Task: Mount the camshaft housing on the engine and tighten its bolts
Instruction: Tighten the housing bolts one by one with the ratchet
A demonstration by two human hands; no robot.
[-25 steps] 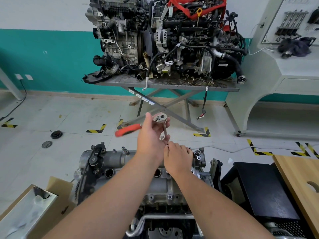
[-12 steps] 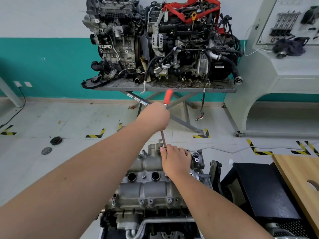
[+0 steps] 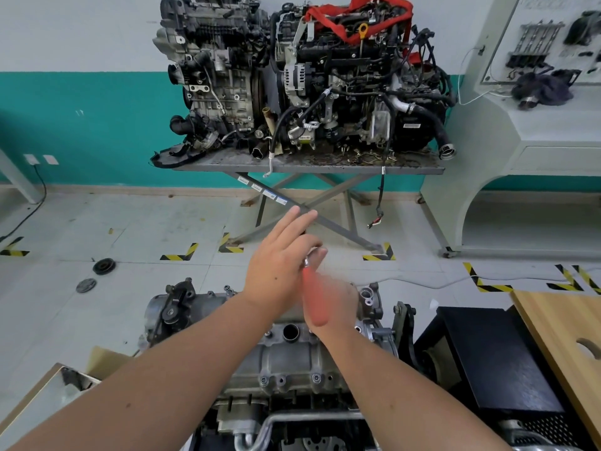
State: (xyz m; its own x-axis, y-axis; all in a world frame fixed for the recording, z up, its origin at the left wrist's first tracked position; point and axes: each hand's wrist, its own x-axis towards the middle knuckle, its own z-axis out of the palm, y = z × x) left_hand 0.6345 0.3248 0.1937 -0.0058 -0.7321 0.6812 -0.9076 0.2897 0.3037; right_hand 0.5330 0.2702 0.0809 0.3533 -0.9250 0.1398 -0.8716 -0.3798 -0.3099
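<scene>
Two hands are working above the camshaft housing (image 3: pixel 286 356), which is sitting on top of the engine (image 3: pixel 279 395) at the bottom centre of the head view, its bolts (image 3: pixel 316 378) showing along the near flange. The left hand (image 3: pixel 279 265) is hovering above the housing with its fingers stretched out nearly straight, pointing up and to the right; its thumb side is lying against the metal head of a ratchet wrench (image 3: pixel 313 294), though I cannot tell whether it is actually pinching it. The wrench's red handle is smeared by motion blur and is slanting down over the right hand (image 3: pixel 338 307). That right hand is resting low on the far part of the housing, and the blur is hiding how its fingers are lying, so its grip cannot be told. Beyond, two other engines (image 3: pixel 302 76) are standing on a grey bench (image 3: pixel 309 166) against the teal wall.
</scene>
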